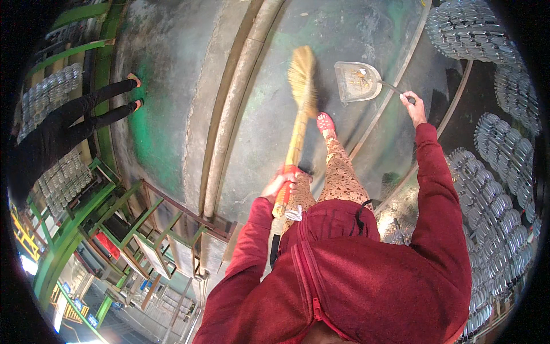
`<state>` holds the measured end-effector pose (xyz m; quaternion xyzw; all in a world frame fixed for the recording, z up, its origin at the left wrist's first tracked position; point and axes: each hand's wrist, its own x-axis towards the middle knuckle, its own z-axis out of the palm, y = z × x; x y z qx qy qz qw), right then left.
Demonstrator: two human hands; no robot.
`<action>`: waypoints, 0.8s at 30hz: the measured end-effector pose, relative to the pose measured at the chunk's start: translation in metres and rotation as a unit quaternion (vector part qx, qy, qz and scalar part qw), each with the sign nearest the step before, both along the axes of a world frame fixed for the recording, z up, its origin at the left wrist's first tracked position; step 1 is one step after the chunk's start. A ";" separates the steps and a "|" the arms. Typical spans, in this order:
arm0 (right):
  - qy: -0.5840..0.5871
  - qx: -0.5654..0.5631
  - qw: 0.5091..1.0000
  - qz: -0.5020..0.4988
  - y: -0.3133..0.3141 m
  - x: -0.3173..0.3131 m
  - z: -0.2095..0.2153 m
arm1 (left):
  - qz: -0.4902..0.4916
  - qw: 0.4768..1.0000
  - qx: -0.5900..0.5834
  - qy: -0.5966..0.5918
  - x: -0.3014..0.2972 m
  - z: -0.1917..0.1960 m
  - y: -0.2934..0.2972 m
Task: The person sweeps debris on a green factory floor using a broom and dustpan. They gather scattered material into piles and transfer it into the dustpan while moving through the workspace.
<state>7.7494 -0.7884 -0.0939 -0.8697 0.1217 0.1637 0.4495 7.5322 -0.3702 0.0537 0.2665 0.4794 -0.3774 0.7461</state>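
Note:
My left hand (277,186) grips the orange-wrapped handle of a straw broom (302,86), whose bristles rest on the grey concrete floor ahead of me. My right hand (414,108) is stretched forward, closed on the thin handle of a metal dustpan (356,81). The dustpan lies flat on the floor just right of the bristles, with a little debris inside. My foot in a red sandal (325,122) stands between broom and dustpan. I wear a dark red zipped jacket.
Stacks of shiny metal parts (498,189) line the right side and far right top. Another person in black clothes (69,123) stands at the left. A green and brown metal frame (143,223) sits lower left. A raised concrete ridge (229,114) crosses the floor.

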 end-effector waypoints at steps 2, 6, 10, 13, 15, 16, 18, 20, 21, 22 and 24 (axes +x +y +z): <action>-0.007 0.003 1.000 -0.016 -0.005 -0.002 -0.002 | 0.058 0.995 -0.077 0.027 -0.004 0.005 -0.006; 0.009 0.008 0.999 -0.029 -0.015 -0.005 -0.014 | 0.149 0.977 -0.148 0.036 -0.018 0.056 0.012; 0.066 0.051 0.987 -0.137 -0.018 -0.002 -0.034 | 0.146 0.985 -0.089 0.027 -0.031 0.131 0.034; 0.081 0.113 0.959 -0.245 -0.005 0.004 -0.032 | 0.000 0.998 0.059 0.018 -0.038 0.170 0.048; 0.080 0.162 0.935 -0.305 0.008 0.008 -0.010 | -0.025 0.994 0.100 0.022 -0.051 0.176 0.057; 0.083 0.167 0.931 -0.313 0.013 0.009 -0.001 | -0.019 0.992 0.118 0.030 -0.059 0.174 0.061; 0.069 0.181 0.923 -0.333 0.019 0.008 0.009 | -0.010 0.987 0.149 0.051 -0.073 0.163 0.070; 0.062 0.189 0.912 -0.359 0.026 0.009 0.022 | 0.012 0.982 0.163 0.096 -0.085 0.145 0.084; 0.058 0.190 0.903 -0.380 0.031 0.010 0.033 | 0.024 0.978 0.170 0.119 -0.092 0.133 0.094; 0.063 0.178 0.897 -0.400 0.025 0.010 0.027 | 0.068 0.973 0.182 0.123 -0.097 0.115 0.104; 0.026 0.221 0.882 -0.416 0.027 0.010 0.043 | 0.167 0.968 0.135 0.130 -0.092 0.082 0.126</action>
